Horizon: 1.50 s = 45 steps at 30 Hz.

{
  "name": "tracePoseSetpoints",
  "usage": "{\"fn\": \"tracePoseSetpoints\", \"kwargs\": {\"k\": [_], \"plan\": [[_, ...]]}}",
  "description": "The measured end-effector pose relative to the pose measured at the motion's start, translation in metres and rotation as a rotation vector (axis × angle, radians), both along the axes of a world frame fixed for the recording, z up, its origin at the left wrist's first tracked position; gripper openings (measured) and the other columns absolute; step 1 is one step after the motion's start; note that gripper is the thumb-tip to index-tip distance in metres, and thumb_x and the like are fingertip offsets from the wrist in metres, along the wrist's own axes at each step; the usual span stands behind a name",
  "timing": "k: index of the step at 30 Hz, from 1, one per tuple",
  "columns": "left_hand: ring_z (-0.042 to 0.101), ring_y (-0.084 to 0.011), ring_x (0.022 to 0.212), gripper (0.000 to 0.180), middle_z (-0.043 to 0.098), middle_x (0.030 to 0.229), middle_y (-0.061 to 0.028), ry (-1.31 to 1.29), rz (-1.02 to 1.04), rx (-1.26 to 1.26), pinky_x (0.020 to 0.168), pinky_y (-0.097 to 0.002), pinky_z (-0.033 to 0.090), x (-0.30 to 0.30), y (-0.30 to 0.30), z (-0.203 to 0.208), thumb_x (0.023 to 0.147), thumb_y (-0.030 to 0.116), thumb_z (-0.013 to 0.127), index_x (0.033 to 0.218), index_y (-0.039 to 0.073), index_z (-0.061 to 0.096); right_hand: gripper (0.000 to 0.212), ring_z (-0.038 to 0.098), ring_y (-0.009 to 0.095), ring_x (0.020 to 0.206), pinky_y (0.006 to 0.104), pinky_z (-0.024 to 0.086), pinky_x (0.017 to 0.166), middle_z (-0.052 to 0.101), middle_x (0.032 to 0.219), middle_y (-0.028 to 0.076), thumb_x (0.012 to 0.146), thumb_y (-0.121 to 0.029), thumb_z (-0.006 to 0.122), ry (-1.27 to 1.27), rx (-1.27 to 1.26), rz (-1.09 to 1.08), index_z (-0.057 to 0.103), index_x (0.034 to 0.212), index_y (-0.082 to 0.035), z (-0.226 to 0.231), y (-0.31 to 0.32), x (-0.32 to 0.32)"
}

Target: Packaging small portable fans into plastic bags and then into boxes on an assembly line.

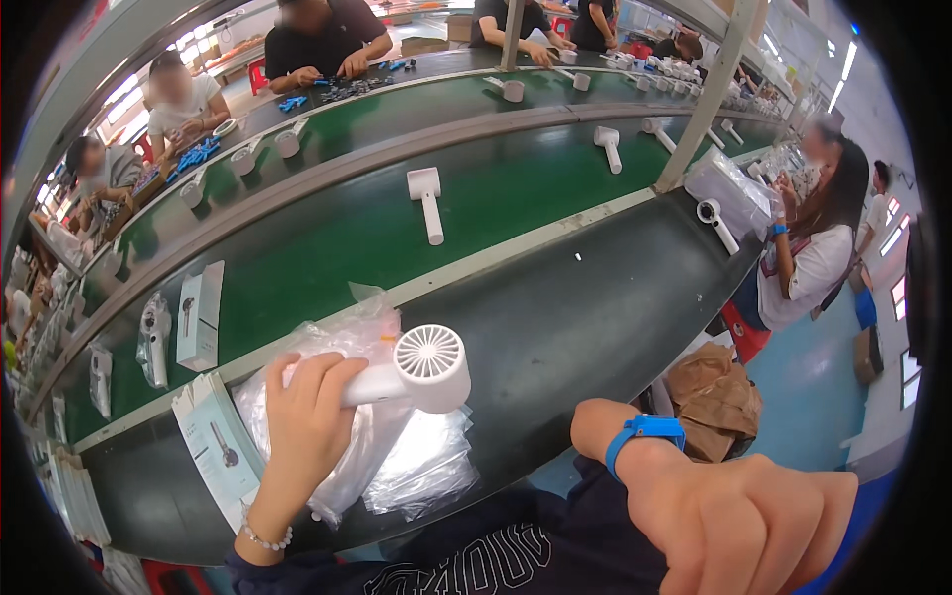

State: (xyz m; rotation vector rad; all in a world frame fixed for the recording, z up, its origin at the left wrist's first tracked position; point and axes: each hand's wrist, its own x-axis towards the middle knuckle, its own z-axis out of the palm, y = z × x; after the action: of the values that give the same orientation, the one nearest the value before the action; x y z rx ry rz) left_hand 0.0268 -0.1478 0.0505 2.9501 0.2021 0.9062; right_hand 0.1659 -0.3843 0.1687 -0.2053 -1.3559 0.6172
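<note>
Curling around the handle of a white hair dryer [421,369], the fingers [322,372] of the left hand [307,426] are grasping it firmly, and the dryer is lying sideways just above the dark surface [555,327], its round grilled rear end facing up toward the camera. A bead bracelet [266,540] is sitting on that wrist. Under and around the dryer, a heap of clear plastic bags [397,461] is spreading over the near edge of the surface, one crumpled bag rising behind the handle. Just left of the hand, a stack of pale flat cartons [213,441] printed with a dryer picture is leaning along the surface.

The right hand [754,526] is hanging low at the lower right, off the surface and well apart from the dryer, holding nothing; its fingers are bending loosely downward, neither fist nor flat. A blue wristband [645,431] is circling that wrist.

Beyond the dark strip, a green conveyor belt [327,248] is carrying another white dryer [426,198] and, further along, several more. An upright pale box [198,317] and a bagged dryer [154,337] are standing at the belt's left part. Other people are sitting and working along the far side, and a person in a white top [808,268] is standing at the right.
</note>
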Motion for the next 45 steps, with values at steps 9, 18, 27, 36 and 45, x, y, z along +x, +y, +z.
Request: {"fn": "tracePoseSetpoints", "kwargs": {"k": [9,18,27,36,45], "plan": [[0.058,-0.0302,0.08,0.044,0.059,0.094,-0.0108,-0.034,0.043,-0.178,0.067,-0.0369,0.045,-0.042,-0.02,-0.007,0.059,-0.003,0.065,0.102,0.005,0.062,0.013,0.063,0.022,0.072,0.0253,0.04,0.052,0.056,0.079,0.01,0.084,0.002,0.055,-0.028,0.057,0.244,0.05,0.077,-0.008,-0.006,0.019,-0.008],[0.058,-0.0288,0.078,0.046,0.06,0.094,-0.0104,-0.119,0.17,-0.253,0.065,-0.0356,0.045,-0.044,-0.007,-0.014,0.061,-0.005,0.065,0.105,0.006,0.062,0.019,0.06,0.024,0.081,0.0316,0.045,0.06,0.05,0.086,0.01,0.084,-0.005,0.063,0.11,-0.11,0.378,0.045,0.091,-0.008,-0.046,0.036,0.015],[0.06,-0.0285,0.084,0.046,0.06,0.097,-0.0136,-0.093,0.15,-0.318,0.071,-0.0329,0.048,-0.033,-0.022,-0.015,0.062,-0.011,0.067,0.106,0.002,0.063,0.024,0.042,0.018,0.085,0.0288,0.037,0.07,0.042,0.089,0.005,0.09,-0.024,0.054,0.833,-0.399,0.345,0.043,0.108,-0.012,-0.136,0.061,0.027],[0.059,-0.0235,0.076,0.047,0.062,0.091,-0.007,-0.096,0.073,-0.25,0.062,-0.0323,0.045,-0.011,-0.018,-0.029,0.059,-0.003,0.07,0.105,0.007,0.066,0.022,0.038,0.016,0.083,0.0284,0.036,0.068,0.036,0.087,0.004,0.091,-0.019,0.052,0.94,-0.436,0.346,0.039,0.106,-0.01,-0.152,0.073,0.041],[0.06,-0.0285,0.085,0.048,0.062,0.094,-0.0111,-0.032,0.026,-0.347,0.071,-0.0368,0.047,0.013,-0.023,-0.033,0.061,0.0,0.065,0.108,0.007,0.065,0.05,0.04,0.011,0.08,0.0226,0.038,0.07,0.035,0.084,0.0,0.072,0.006,0.069,0.739,-0.587,-0.112,0.041,0.109,-0.011,-0.145,0.066,0.046]]}}
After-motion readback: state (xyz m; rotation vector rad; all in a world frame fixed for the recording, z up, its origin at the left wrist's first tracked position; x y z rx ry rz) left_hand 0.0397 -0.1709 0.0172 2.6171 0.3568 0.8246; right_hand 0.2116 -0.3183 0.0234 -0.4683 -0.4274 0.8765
